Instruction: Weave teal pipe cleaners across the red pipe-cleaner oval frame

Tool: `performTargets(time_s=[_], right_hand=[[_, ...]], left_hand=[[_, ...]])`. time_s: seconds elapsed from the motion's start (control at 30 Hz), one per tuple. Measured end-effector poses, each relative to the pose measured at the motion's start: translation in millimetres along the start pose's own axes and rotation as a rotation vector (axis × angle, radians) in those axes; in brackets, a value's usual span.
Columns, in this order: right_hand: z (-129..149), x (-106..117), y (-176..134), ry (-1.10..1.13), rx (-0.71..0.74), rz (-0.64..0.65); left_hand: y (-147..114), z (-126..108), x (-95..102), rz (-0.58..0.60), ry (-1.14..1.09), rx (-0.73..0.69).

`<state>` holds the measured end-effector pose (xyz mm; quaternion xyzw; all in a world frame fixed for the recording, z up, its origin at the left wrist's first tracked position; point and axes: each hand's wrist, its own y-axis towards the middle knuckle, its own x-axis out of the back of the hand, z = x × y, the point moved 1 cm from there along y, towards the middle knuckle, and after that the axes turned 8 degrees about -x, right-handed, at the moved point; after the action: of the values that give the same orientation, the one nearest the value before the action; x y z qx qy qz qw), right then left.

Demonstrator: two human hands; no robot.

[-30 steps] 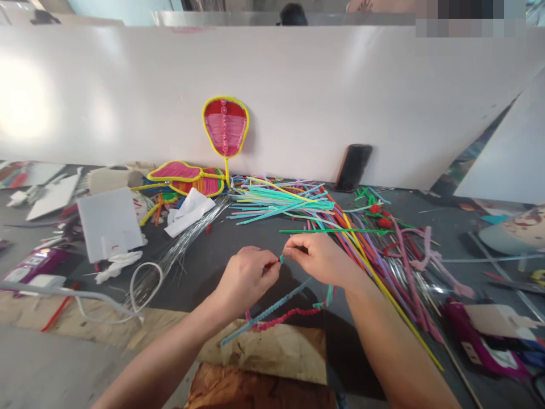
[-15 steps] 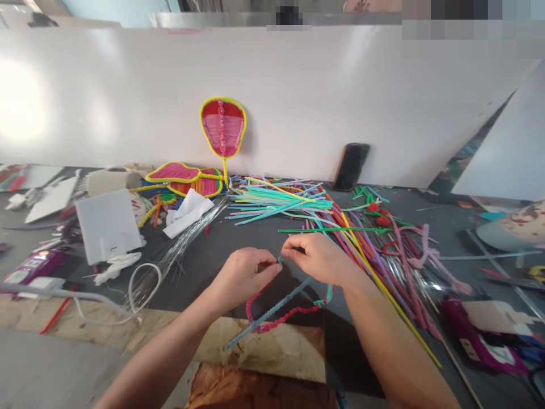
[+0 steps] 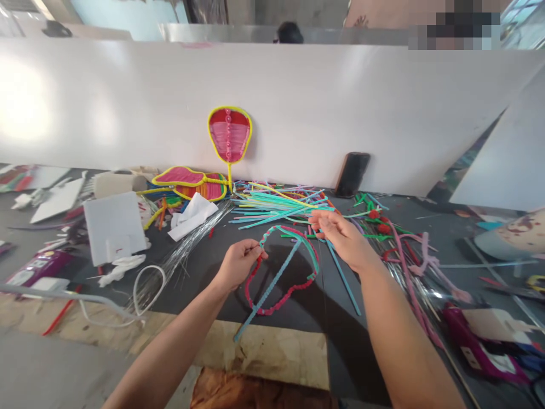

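Pink-and-teal fuzzy loop (image 3: 291, 291), crossed by a blue bar (image 3: 267, 291), is in the left hand (image 3: 242, 262), its near edge pinched between thumb and fingers. The right hand (image 3: 336, 236) looks released, fingers loosely curved, just right of the loop; teal stems (image 3: 276, 203) lie beyond both hands on the counter (image 3: 195, 277). For neat work, I'd pinch lightly with 1 hand beside the wrapped spot, sparing the loop's curve any squeeze or bend.

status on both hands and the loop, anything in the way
Left hand pinching pink-and-teal loop. Right hand open, off the loop. Blue stem crossing the loop. Teal pipe cleaners cluttering the table beyond.
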<state>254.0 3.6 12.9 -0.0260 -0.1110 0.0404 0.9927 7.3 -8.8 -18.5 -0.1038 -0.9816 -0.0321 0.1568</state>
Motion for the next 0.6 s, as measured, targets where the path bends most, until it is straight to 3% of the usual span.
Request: performTargets(time_s=[0.13, 0.27, 0.4, 0.53, 0.6], right_hand=[[-31.0, -3.3, -9.4, 0.141, -0.172, -0.019], [-48.4, -13.8, -29.7, 0.422, -0.369, 0.134], [-42.6, -22.5, -40.7, 0.558, -0.358, 0.170], [-42.9, -23.9, -40.1, 0.530, -0.287, 0.075], [-48.6, -20.8, -39.6, 0.542, -0.285, 0.020]], left_hand=[[2.3, 6.6, 0.8, -0.067, -0.297, 0.055], [0.9, 8.9, -2.2, -0.114, -0.480, 0.122], [-1.3, 10.8, -7.4, -0.124, -0.546, 0.156], [-2.9, 12.4, -11.1, -0.129, -0.583, 0.183], [-3.8, 11.1, -9.9, -0.062, -0.604, 0.200]])
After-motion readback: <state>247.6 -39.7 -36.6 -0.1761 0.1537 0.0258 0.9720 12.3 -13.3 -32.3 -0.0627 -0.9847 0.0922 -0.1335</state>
